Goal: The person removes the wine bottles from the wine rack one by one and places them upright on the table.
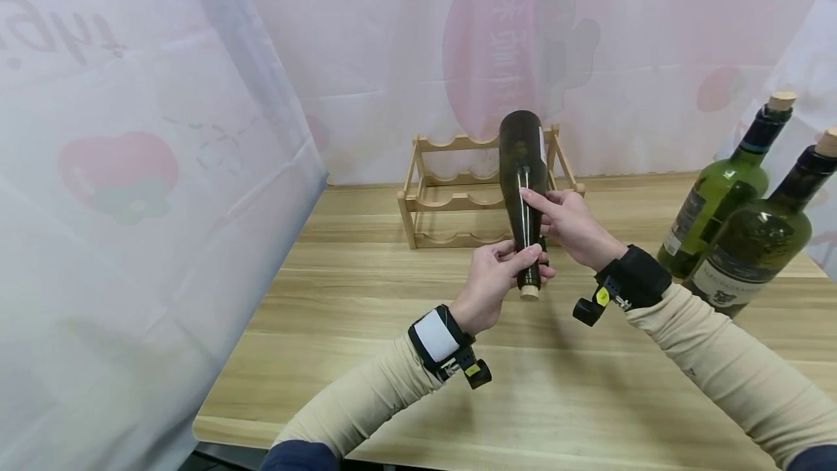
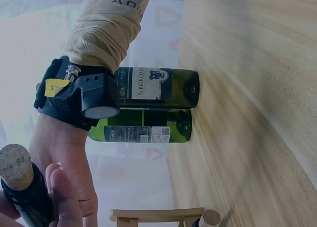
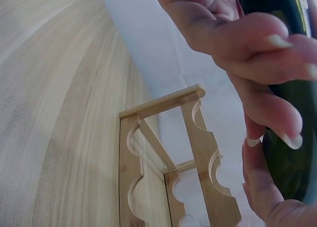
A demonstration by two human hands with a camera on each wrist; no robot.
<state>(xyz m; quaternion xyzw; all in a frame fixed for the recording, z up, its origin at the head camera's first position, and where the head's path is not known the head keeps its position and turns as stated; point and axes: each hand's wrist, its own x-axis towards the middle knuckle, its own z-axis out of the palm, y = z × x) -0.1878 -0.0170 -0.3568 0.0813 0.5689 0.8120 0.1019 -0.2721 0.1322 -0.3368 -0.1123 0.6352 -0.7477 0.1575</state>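
Observation:
Both hands hold a dark, corked wine bottle (image 1: 521,144), its base toward the back and its neck toward me. My left hand (image 1: 487,282) grips the neck just behind the cork (image 2: 16,166). Higher up, my right hand (image 1: 578,227) holds the bottle where it widens, thumb on top. Behind the bottle stands a two-tier wooden wine rack (image 1: 458,202) with scalloped rails; the bottle overlaps its right part in the head view. A second corked neck (image 2: 207,219) shows low at the rack in the left wrist view, mostly hidden by the held bottle in the head view.
Two green corked wine bottles, one behind (image 1: 713,202) and one nearer (image 1: 752,253), stand upright on the wooden table (image 1: 327,340) at the right, close to my right forearm. Printed white curtains (image 1: 392,57) hang behind the rack and along the left side.

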